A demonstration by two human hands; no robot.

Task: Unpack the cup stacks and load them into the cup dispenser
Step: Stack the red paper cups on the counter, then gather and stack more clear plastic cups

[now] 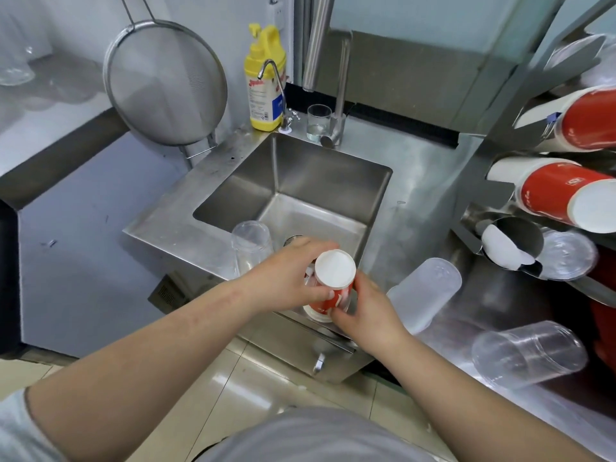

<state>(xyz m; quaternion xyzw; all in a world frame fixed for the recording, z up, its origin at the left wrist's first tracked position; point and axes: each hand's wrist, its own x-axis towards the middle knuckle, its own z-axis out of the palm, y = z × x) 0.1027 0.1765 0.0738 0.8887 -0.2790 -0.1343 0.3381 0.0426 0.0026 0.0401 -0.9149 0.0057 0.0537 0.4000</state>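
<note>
Both hands hold a short stack of red paper cups (328, 288) over the near rim of the sink (233, 181), its white bottom turned up toward the camera. The left hand (286, 278) is clamped round the stack's upper part from the side away from the dispenser, and the right hand (363, 308) pinches its lower end, where a bit of clear wrap seems to cling, though I cannot tell for sure. The dispenser (500, 191) stands well apart from the sink, on the far side of the steel surface (416, 181), with red stacks already in its upper tubes and one open tube (513, 241) lower down. The main risk, as I judge it, is the stack parting while the wrap is pulled: a tug at the bottom could slide cups loose and drop them into the sink, where they would get wet or soiled. A frosted stack (423, 291) and a clear stack (530, 351) lie on their sides between sink and dispenser; a sweeping arm could roll them off the surface's edge. A clear cup (251, 248) beside the sink's near rim could also be knocked in.
</note>
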